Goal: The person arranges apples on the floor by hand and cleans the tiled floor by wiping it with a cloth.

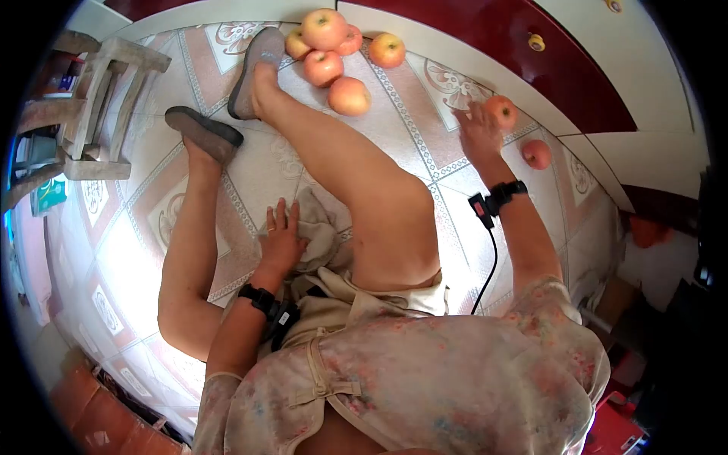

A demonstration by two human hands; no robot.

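My right hand point(479, 136) reaches out at the upper right, fingers apart, beside a red-yellow apple point(502, 111); whether it touches the apple is hard to tell. A smaller red apple point(536, 155) lies just to the right of it. My left hand point(281, 241) rests with spread fingers on a crumpled beige cloth point(315, 232) between my legs. Near my shoe at the top, several apples point(324, 68) sit in a group, one of them point(324, 29) on top of others. Another apple point(387, 50) stands slightly apart from them.
A white and dark-red cabinet front point(500, 38) runs along the top and right. A wooden stool point(114, 106) stands at the upper left. My legs stretch over the patterned tile floor point(425, 121). A red object point(610, 428) lies at the lower right.
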